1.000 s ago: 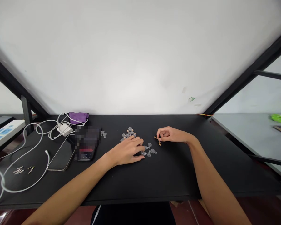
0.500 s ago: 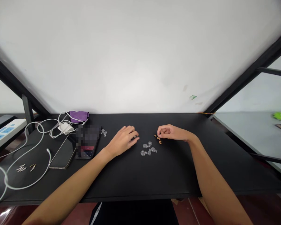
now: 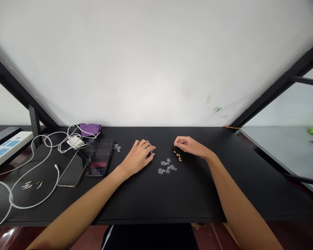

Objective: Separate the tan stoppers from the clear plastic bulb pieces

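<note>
the black table [image 3: 135, 205] has its front edge across the lower part of the frame. at lower left, small slender pieces [image 3: 28, 186] lie within the curve of a white cable [image 3: 23, 208]; two phones [image 3: 72, 168] lie to their right. at centre, five small clear bottles [image 3: 173, 167] lie loosely grouped, below and between the left hand [image 3: 138, 155] and the right hand [image 3: 190, 146]. the rightmost bottle lies on its side, long axis nearly level across the frame, neck to the right. just beyond, at upper right of this group, the tan cork-like pieces [image 3: 179, 159] sit directly below the right fingertips; the right hand is the nearer one to them. the hands are well apart from each other. the left is palm down, fingers bent over clear items [image 3: 151, 151]; from where i stand, a grip cannot be confirmed. the right has thumb and fingertips drawn together; whether anything is pinched there cannot be told. a pale wall [image 3: 156, 69] stands behind.
</note>
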{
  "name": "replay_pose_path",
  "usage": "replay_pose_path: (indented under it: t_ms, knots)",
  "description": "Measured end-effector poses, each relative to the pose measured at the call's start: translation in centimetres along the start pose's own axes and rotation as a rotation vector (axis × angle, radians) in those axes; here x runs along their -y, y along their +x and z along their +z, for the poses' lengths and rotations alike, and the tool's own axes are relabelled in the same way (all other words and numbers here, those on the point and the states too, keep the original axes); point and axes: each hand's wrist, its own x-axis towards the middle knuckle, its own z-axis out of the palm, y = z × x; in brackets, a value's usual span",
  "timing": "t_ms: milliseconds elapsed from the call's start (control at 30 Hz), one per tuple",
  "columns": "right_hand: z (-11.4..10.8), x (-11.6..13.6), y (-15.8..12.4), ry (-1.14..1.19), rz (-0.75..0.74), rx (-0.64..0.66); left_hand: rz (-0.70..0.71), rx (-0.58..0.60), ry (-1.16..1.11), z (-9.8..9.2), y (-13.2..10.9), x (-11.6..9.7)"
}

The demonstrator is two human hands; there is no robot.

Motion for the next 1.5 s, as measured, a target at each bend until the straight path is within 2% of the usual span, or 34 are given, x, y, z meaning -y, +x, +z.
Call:
replay_pose_path:
  t_ms: [333,500,633,800,933,1267,1500]
  knots:
    - [1.3,0.2,0.6,0.009,-0.149,-0.119,-0.028,0.075,-0.015,-0.1,0.0,0.0]
    - [2.3,1.4,0.4,-0.005,-0.192,-0.106,-0.036,0.068,-0.013,0.1,0.0,0.0]
    - [3.3,2.7,-0.1,-0.091,-0.175,-0.065,-0.007,0.080,-0.028,0.0,0.1,-0.2]
    - [4.7,3.8,-0.5,-0.308,-0.163,-0.094,0.003,0.092,-0.048,-0.2,0.1,-0.4]
    - [5.5,4.6,-0.6,-0.367,-0.197,-0.087,0.002,0.053,-0.051,-0.3,0.1,-0.6]
    - [6.2,5.5,-1.1,-0.221,-0.238,-0.009,0.013,-0.174,-0.109,-0.3,0.2,-1.7]
    - [6.1,5.6,-1.1,-0.098,-0.239,0.078,0.036,-0.185,-0.162,-0.2,0.3,-2.1]
